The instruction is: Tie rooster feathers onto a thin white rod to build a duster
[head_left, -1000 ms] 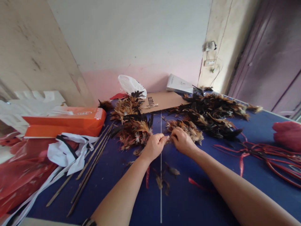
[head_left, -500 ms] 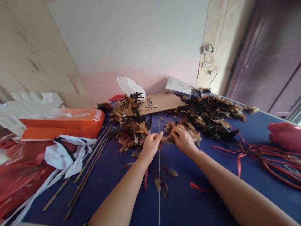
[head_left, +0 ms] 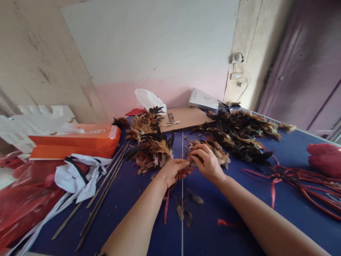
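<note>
Both my hands meet at the middle of a blue table (head_left: 138, 213). My left hand (head_left: 172, 171) is closed, fingers pinched together on a small bunch of brown feathers, with a red ribbon (head_left: 166, 206) trailing down from under it. My right hand (head_left: 207, 161) is also closed, its fingertips pinching feathers at the edge of a small brown feather pile (head_left: 218, 151). A larger brown and black feather heap (head_left: 150, 144) lies just left of my hands.
Several thin wooden sticks (head_left: 102, 193) lie at the left beside a white cloth (head_left: 77, 174), an orange box (head_left: 77, 140) and red plastic (head_left: 23, 202). Dark feathers (head_left: 242, 131), cardboard (head_left: 183, 116) and a white bag (head_left: 149, 99) sit at the back. Red ribbons (head_left: 301, 179) spread at the right.
My left hand has turned and dropped slightly toward me, fingers now pinched flatter. My right hand stays at the feather pile, fingers working. The view shifted a little.
</note>
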### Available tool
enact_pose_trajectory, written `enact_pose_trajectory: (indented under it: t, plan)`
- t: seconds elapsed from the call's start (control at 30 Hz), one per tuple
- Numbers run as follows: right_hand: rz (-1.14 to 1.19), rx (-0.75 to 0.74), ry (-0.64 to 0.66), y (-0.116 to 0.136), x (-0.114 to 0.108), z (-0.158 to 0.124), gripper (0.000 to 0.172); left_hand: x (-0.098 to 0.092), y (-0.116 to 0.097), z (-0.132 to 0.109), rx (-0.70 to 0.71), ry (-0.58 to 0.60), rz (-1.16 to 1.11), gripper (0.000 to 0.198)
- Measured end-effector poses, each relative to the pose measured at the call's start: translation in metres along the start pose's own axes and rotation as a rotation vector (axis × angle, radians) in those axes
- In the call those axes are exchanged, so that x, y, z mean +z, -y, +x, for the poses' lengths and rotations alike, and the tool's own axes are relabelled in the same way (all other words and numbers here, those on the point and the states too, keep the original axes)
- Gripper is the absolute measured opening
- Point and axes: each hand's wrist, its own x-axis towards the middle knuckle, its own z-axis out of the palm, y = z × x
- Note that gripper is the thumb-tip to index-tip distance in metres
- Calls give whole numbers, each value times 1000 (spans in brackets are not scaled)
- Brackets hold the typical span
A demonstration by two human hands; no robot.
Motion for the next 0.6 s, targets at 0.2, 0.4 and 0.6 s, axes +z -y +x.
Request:
enact_pose_trajectory:
  t: [0.2, 0.4, 0.6]
  plan:
    - [49, 125, -142, -4, 1, -1, 18, -10, -7, 8, 440, -521, 40, 29]
    - [97, 74, 24, 1, 4, -1, 15, -40, -19, 5, 710, -855, 419, 37]
    - [40, 15, 96, 0, 2, -2, 16, -54, -16, 3, 738, -945, 666, 30]
